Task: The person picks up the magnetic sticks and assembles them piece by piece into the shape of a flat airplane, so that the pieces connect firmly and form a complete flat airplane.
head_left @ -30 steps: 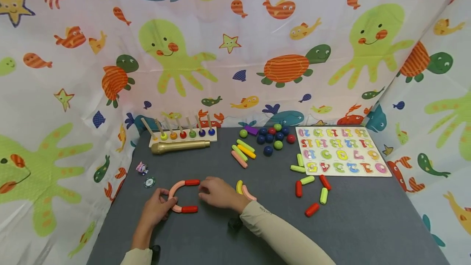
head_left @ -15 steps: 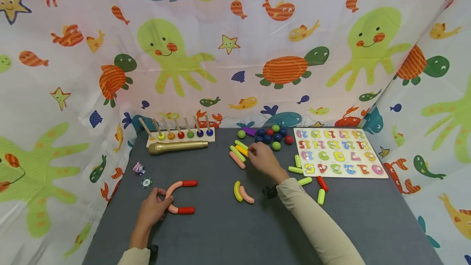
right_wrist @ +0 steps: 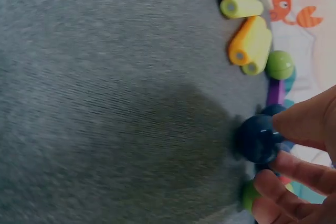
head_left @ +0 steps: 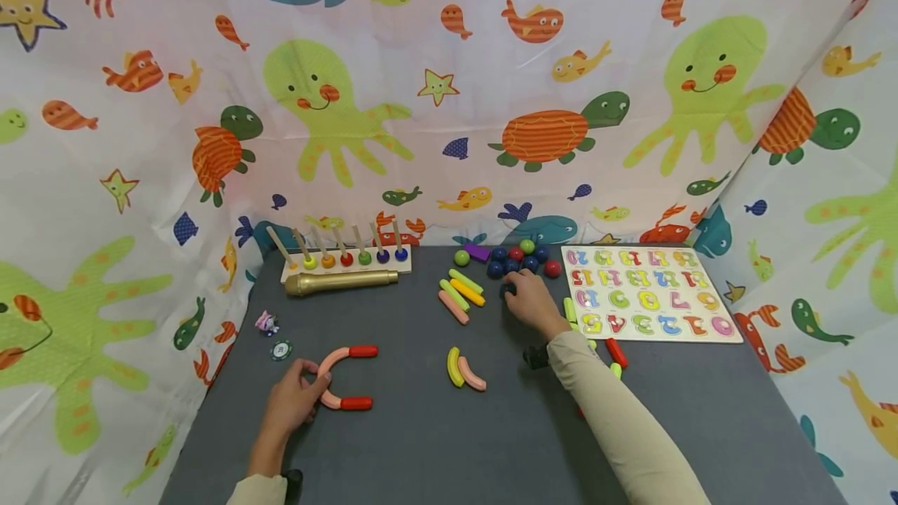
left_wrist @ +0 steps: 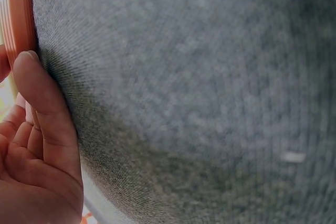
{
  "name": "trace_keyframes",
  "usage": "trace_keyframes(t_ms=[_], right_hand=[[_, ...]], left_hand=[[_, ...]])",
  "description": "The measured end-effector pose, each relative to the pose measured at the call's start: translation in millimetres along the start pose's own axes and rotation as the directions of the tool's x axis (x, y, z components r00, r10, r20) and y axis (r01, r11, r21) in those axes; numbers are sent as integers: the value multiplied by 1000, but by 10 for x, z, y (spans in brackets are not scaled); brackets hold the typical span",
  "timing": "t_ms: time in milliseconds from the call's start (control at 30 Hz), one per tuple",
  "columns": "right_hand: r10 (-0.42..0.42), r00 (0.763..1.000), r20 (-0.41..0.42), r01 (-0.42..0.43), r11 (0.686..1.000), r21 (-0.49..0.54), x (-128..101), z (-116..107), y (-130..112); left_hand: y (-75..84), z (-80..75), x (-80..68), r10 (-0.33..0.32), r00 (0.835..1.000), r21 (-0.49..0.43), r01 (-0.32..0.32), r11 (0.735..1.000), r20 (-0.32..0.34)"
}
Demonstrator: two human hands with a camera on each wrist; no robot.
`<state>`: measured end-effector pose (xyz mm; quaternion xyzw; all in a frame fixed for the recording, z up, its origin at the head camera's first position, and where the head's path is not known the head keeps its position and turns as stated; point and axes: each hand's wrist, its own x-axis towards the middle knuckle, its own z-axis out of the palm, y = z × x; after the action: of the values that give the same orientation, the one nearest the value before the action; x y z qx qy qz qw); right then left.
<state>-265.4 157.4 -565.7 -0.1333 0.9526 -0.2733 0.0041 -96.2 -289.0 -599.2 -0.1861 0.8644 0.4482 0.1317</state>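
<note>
My left hand (head_left: 311, 385) holds a pink curved piece with red straight ends (head_left: 341, 376) at the near left of the grey table. In the left wrist view, a finger (left_wrist: 39, 98) lies against that piece (left_wrist: 18, 19). Farther back, my right hand (head_left: 512, 291) reaches to a cluster of coloured balls (head_left: 525, 259). The right wrist view has its fingertips (right_wrist: 302, 121) pinching a dark blue ball (right_wrist: 257, 138), with a green ball (right_wrist: 279, 64) and a purple block (right_wrist: 275, 92) beside it.
Green, yellow and pink sticks (head_left: 459, 291) lie left of the balls. A number puzzle board (head_left: 648, 293) sits back right, a peg board with beads (head_left: 347, 259) and a gold microphone (head_left: 340, 282) back left. Two short curved pieces (head_left: 463, 369), a token (head_left: 281, 349) and red and green cylinders (head_left: 617, 352) lie around.
My right hand left the curved piece, moved back and right past the sticks, and now pinches a dark blue ball. The left hand stayed on the curved piece.
</note>
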Motion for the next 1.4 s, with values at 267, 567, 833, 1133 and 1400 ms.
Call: trace_keyframes(t_ms=[267, 567, 833, 1133, 1400], right_hand=[[16, 1000, 27, -16, 1000, 13, -22, 92, 24], [111, 993, -27, -98, 948, 302, 17, 92, -201], [137, 991, 10, -126, 875, 468, 8, 142, -483], [90, 994, 61, -108, 806, 581, -58, 271, -790], [46, 996, 82, -87, 781, 618, -130, 396, -997]], left_hand=[[32, -6, -8, 2, 1000, 7, -2, 1000, 8], [1, -18, -1, -1, 1000, 4, 1, 1000, 7], [47, -15, -17, 6, 1000, 14, -6, 1000, 18], [185, -30, 46, 136, 991, 276, -131, 952, 3], [394, 127, 197, 376, 922, 390, -380, 839, 89]])
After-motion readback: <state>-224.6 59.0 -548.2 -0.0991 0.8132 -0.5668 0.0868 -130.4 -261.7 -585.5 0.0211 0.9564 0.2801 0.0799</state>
